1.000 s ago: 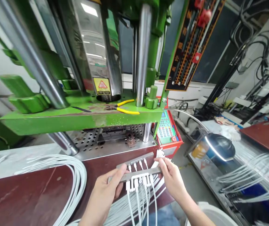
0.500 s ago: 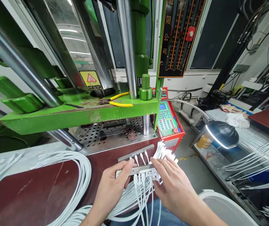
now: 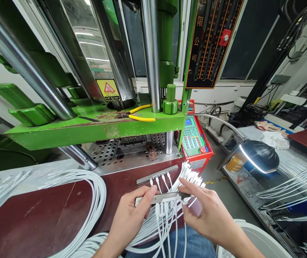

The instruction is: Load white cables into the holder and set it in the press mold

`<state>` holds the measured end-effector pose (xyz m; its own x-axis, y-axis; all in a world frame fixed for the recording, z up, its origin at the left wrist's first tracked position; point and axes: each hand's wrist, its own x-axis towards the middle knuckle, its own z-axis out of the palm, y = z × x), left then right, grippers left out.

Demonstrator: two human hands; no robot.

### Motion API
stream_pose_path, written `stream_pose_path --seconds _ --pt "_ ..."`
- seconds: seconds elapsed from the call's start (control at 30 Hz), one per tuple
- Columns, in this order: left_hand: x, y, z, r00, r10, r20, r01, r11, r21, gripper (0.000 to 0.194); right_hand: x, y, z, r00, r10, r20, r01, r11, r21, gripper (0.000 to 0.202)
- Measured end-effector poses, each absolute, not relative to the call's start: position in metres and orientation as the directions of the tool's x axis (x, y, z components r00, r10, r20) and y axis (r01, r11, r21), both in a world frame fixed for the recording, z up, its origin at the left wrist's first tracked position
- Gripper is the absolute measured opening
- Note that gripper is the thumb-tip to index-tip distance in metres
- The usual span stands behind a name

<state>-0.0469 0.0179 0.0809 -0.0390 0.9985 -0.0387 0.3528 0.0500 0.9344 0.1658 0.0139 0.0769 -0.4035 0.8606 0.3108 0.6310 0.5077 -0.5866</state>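
Gripping a metal bar (image 3: pixel 162 197) between my left hand (image 3: pixel 132 215) and right hand (image 3: pixel 207 211), I'm seating white cables (image 3: pixel 166 222); next needs careful alignment.

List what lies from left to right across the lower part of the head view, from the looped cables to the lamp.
Loop of white cables → left hand holding the metal bar → right hand at the bar's other end → black lamp.

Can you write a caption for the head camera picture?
Both hands hold a metal bar with white cables.
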Motion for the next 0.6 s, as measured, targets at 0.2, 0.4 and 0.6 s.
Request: stream_pose_path --seconds 0.2,0.4,0.6 --pt "-0.043 0.02 0.079 -0.009 1.0 -0.01 0.357 0.013 0.934 0.041 0.148 0.004 0.086 -0.499 0.785 0.368 0.678 0.618 -0.399 0.067" --pt "-0.034 0.019 0.076 0.065 0.992 0.11 0.422 -0.128 0.898 0.041 0.125 0.002 0.078 -0.478 0.735 0.481 0.722 0.64 -0.261 0.055" --pt "-0.037 0.018 0.071 0.127 0.989 0.073 0.431 -0.121 0.894 0.039 0.142 0.005 0.088 -0.381 0.757 0.531 0.621 0.635 -0.459 0.025"
